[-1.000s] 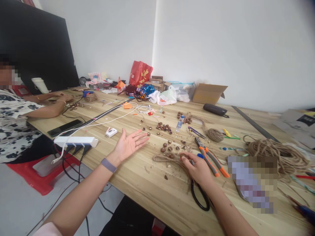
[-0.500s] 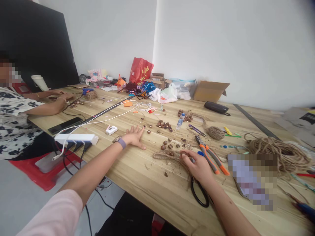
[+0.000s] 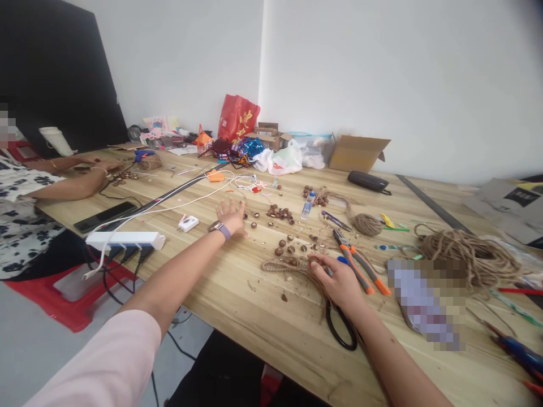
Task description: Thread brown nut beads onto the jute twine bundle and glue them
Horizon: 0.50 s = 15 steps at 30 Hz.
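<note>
My left hand, with a watch on its wrist, reaches over the wooden table. Its fingers are spread and seem to hold nothing. Beside its fingertips lie loose brown nut shells. My right hand is closed, thumb against fingers, at the right end of a braided jute rope that curves on the tabletop. Loose strands hang below that hand. Scissors with a black handle lie partly beneath it. Several round brown nuts sit just behind the braid. To the right are pliers with orange-grey handles.
A phone and a big jute coil lie at right. Behind the nuts stands a small bottle, near a twine ball. At left are a power strip, white cables and a co-worker's arm.
My left hand has slid a little forward and to the right, fingers still spread. My right hand stays at the braid. The whole view has shifted slightly.
</note>
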### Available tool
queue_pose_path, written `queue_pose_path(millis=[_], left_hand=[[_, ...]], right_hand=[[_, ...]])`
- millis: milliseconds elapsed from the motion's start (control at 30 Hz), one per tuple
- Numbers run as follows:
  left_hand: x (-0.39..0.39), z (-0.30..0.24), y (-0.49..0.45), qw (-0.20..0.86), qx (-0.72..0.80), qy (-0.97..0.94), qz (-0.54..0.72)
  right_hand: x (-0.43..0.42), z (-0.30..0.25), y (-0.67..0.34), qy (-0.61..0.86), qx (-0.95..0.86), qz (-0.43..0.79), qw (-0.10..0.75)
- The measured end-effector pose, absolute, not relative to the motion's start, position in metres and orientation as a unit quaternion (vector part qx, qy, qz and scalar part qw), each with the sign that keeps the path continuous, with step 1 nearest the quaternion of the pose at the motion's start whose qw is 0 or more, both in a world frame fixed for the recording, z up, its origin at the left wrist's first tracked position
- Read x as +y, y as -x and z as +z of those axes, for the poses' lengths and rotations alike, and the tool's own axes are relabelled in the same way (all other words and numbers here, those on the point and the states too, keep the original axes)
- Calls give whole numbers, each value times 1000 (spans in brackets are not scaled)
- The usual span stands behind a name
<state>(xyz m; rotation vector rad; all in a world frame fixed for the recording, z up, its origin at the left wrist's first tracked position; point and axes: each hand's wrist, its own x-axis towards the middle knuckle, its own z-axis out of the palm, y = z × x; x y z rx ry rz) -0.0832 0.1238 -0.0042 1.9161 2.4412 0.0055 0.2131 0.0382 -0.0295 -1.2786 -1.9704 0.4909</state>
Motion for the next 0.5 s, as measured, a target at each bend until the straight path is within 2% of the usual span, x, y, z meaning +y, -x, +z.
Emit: queue_pose_path(millis=[100, 200, 333, 500], left_hand=[[108, -3, 78, -70, 770, -629, 86], [90, -4, 68, -156, 706, -652, 226], [65, -1, 39, -169, 591, -717, 328], [36, 6, -8, -108, 470, -791, 377]], right_hand=[[37, -28, -212, 484, -764, 193, 380], [37, -29, -211, 479, -764, 187, 389], [37, -30, -211, 473, -766, 174, 399], [32, -26, -210, 450, -783, 140, 407]])
